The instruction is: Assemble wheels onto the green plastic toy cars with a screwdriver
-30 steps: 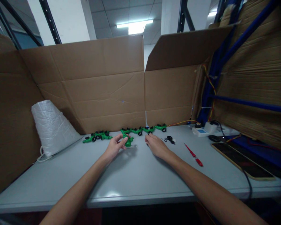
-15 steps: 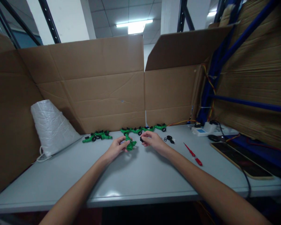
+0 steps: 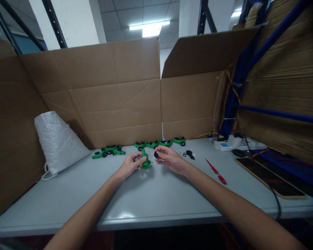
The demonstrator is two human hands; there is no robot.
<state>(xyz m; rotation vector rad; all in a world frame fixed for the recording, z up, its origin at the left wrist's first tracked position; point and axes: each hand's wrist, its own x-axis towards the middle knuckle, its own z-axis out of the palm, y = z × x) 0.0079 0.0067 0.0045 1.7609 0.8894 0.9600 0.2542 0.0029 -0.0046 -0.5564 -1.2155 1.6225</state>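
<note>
Head view, change: your left hand has lifted the green toy off the grey table, where it lay a second ago, and now holds it upright between thumb and fingers. Your right hand has left the tabletop and now pinches a small black wheel just beside the toy. Judgement: the wheel is about to be fitted.

Head view, pose: both forearms reach forward, hands raised slightly above the table, nearly touching, both closed on their parts.

Head view, surroundings: row of green toys against the cardboard wall; black parts; red screwdriver to your right; white sack to your left.
</note>
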